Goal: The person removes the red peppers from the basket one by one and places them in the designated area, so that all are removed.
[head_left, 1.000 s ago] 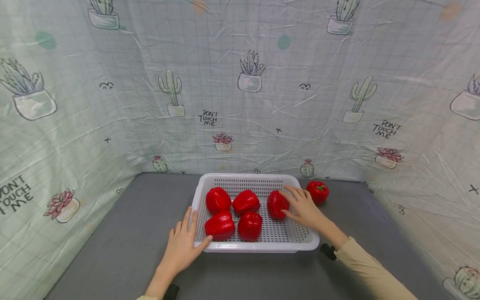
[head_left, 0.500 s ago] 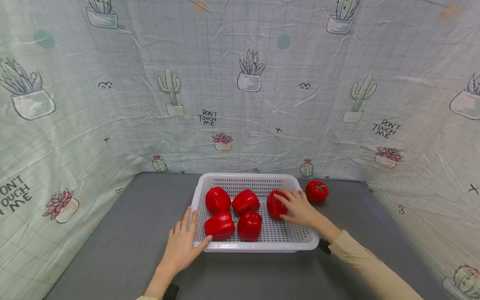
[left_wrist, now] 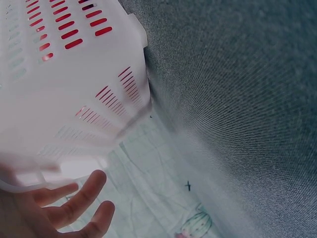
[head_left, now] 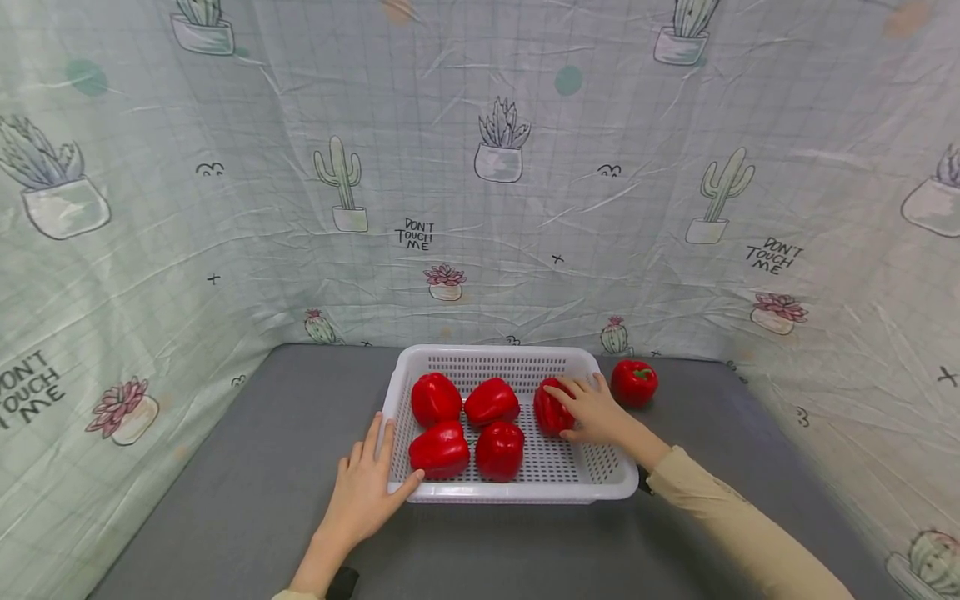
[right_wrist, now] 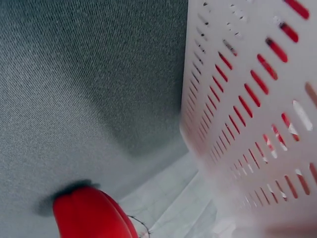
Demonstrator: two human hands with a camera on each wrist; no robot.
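Note:
A white perforated plastic basket (head_left: 495, 493) holds several red bell peppers, four of them grouped at its left and middle. My right hand (head_left: 600, 412) reaches over the right rim and grips the rightmost bell pepper (head_left: 547, 408), fingers across its top and thumb at its near side. At the basket's left front corner, my left hand (head_left: 363, 492) rests on the rim with fingers spread. Its fingers (left_wrist: 81, 203) show beside the basket wall (left_wrist: 59, 109) in the left wrist view. The right wrist view shows the basket's outside wall (right_wrist: 237, 114); the right hand's grip is hidden there.
Another red bell pepper (head_left: 634, 383) with a green stem sits on the grey table (head_left: 300, 417), just outside the basket's right back corner. A cactus-print cloth (head_left: 555, 208) hangs behind and along both sides.
My right hand has shifted left and over the rightmost bell pepper, closing its fingers on it. The left hand and the peppers have stayed in place.

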